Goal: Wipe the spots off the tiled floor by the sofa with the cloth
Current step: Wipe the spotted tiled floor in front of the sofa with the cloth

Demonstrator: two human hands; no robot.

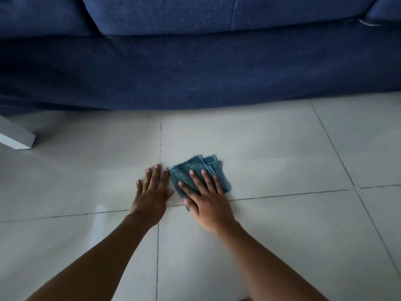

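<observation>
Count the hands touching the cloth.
1. The right hand lies flat, fingers spread, on the folded teal cloth. The left hand rests on the bare tiled floor just beside it.

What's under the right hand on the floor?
The folded blue cloth lies flat beneath the right hand, on the tile. Any spots below the cloth are covered.

Premises present as a domestic living room. A blue fabric sofa with seat cushions spans the far side, its skirt reaching a pale, glossy tiled floor with dark grout lines. A white furniture leg stands on the floor at far left.
</observation>
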